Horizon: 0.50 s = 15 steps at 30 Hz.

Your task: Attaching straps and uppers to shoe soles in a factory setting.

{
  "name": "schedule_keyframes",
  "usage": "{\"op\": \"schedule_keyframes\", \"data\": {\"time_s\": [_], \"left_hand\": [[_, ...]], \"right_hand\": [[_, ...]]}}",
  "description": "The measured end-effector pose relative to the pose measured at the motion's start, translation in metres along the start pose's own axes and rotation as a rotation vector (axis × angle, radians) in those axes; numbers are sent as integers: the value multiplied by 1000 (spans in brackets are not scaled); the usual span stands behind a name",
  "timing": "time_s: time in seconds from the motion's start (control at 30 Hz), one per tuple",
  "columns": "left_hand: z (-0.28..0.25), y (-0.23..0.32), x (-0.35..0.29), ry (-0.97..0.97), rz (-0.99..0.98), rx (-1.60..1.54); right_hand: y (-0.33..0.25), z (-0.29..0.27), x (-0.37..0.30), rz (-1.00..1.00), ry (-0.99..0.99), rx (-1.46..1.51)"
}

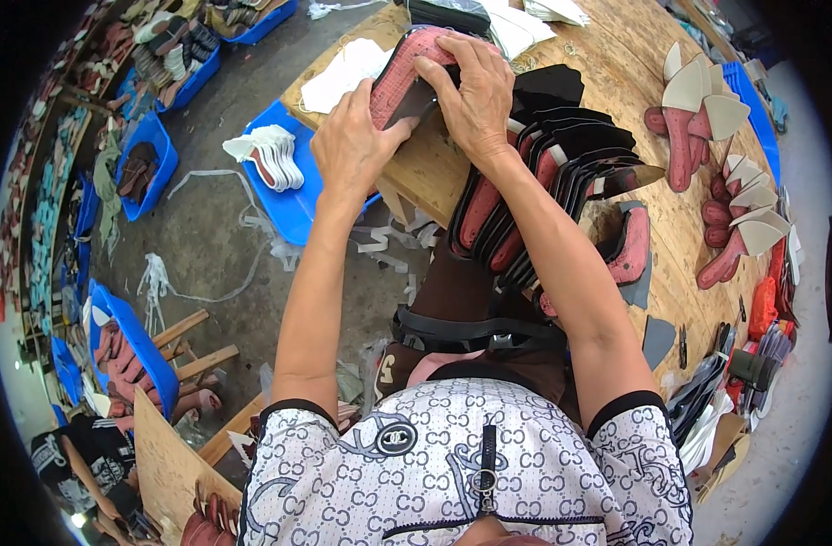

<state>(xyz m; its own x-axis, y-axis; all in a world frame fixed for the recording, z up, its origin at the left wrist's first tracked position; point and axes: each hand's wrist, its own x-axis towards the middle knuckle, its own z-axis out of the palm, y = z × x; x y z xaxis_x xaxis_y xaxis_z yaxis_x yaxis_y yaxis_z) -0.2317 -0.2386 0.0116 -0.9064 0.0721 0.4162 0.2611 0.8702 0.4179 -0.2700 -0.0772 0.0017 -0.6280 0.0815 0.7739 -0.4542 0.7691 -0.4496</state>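
Both hands hold one red, speckled shoe insole (402,77) with black material along its edge, above the near left corner of a wooden table. My left hand (350,146) grips its lower left side, thumb across the near end. My right hand (475,100) is closed on the far right side, fingers over the top and thumb on the red face. The palm sides of both hands are hidden. Beside my right forearm a row of similar red insoles with black pieces (502,205) stands close together. A white sheet (347,75) lies left of the held insole.
Red insoles with cream pieces (680,150) lie on the right of the wooden table (707,237). A blue tray (279,205) with white-edged pieces sits to the left below the table. Blue bins (147,168) and white strips are on the floor. Another person (84,464) is at lower left.
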Motion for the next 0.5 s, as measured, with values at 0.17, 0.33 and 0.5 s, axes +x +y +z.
{"op": "schedule_keyframes", "data": {"time_s": [0.17, 0.33, 0.5], "left_hand": [[2, 2, -3, 0, -2, -9], [1, 1, -3, 60, 21, -51], [-1, -5, -1, 30, 25, -81]], "right_hand": [[5, -7, 9, 107, 26, 66], [17, -28, 19, 364, -180, 486], [6, -30, 5, -64, -238, 32]]}}
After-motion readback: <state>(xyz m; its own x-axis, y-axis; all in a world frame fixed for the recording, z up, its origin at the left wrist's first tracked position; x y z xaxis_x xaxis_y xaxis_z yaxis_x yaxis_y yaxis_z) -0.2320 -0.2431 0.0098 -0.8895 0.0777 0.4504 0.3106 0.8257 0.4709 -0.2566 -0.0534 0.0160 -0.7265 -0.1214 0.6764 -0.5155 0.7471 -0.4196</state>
